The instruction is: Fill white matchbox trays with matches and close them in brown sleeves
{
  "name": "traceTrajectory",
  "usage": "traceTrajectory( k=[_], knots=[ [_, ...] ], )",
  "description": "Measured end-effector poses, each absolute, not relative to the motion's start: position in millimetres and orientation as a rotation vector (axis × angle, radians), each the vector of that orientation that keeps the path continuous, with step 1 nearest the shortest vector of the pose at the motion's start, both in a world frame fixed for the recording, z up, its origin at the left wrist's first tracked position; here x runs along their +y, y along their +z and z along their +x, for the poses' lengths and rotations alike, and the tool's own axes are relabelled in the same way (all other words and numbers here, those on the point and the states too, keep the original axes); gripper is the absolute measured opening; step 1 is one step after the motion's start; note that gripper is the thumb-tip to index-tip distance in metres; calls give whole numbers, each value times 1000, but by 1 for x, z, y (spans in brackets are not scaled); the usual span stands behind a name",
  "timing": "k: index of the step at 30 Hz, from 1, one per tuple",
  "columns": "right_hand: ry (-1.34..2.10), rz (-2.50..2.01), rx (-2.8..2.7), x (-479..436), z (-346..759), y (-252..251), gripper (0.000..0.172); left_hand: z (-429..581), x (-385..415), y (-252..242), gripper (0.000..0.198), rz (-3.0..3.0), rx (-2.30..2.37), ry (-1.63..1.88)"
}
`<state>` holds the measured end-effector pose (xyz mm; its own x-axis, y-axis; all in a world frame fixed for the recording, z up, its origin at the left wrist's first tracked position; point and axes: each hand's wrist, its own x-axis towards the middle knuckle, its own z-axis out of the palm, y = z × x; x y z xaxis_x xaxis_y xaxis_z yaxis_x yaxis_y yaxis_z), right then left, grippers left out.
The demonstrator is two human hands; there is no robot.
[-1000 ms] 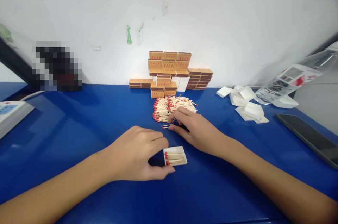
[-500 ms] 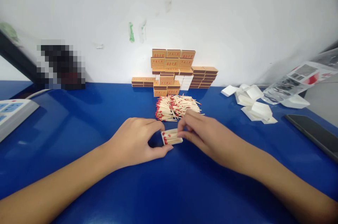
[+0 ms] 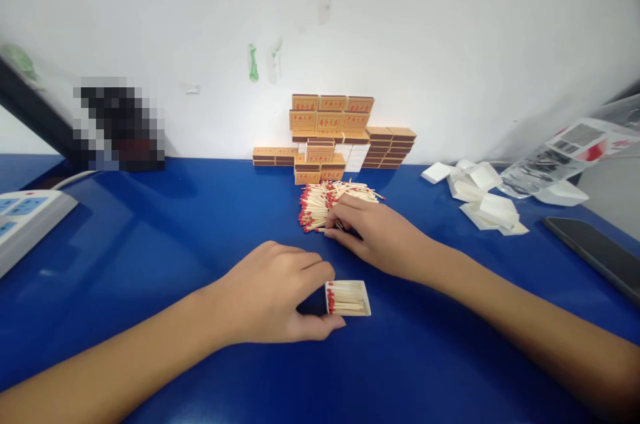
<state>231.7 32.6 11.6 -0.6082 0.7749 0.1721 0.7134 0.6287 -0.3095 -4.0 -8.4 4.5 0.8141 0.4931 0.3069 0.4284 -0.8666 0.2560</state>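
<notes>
I log left hand (image 3: pixel 270 294) pinching the tray (image 3: pixel 349 297) by its end, steadying it flat on the table (image 3: pixel 150 244), while right hand (image 3: pixel 373 234) curls onto the match pile (image 3: pixel 320 204) beyond, grip not discernible.

Table (image 3: pixel 150 244): solid blue. Wall (image 3: pixel 450 24): white, with green smears (image 3: pixel 253 63) at 12 o'clock. Boxes (image 3: pixel 330 121) at 12 o'clock: orange-tan faces, red print, dark brown sides. Matches (image 3: pixel 320 204): pale sticks with red heads, both loose and in the white tray (image 3: pixel 349 297). Spare trays (image 3: pixel 480 194) at 2 o'clock: plain white. Phone (image 3: pixel 595 251) at 3 o'clock: black. Power strip (image 3: pixel 25 217) at 9 o'clock: white with light blue panels. Bag (image 3: pixel 565 151) at 2 o'clock: clear, with a red, black and white label.
</notes>
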Motion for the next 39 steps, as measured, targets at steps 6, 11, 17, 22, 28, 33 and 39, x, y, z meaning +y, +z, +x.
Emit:
traceTrajectory(
  k=[6, 11, 17, 22, 28, 33, 39],
  knots=[
    [339, -1327, -2628, 27, 239, 12, 13, -6, -2, 2, 31, 2816, 841, 557],
    [352, -1358, -2638, 16, 261, 23, 14, -5, 0, 2, 29, 2712, 1033, 601],
    [287, -1207, -2647, 3, 270, 37, 14, -4, 1, 3, 27, 2680, 1131, 672],
    [-60, -1113, -2743, -8, 254, 17, 14, -3, 2, 2, 27, 2680, 1133, 664],
    [-36, -1080, -2741, -11, 240, 13, 12, -4, -1, 2, 25, 2731, 1031, 607],
    [230, -1112, -2731, -7, 247, 25, 3, -6, 0, 1, 29, 2742, 964, 613],
    [347, -1158, -2771, -9, 250, 34, 10, -4, 1, 0, 30, 2742, 969, 609]
  ],
)
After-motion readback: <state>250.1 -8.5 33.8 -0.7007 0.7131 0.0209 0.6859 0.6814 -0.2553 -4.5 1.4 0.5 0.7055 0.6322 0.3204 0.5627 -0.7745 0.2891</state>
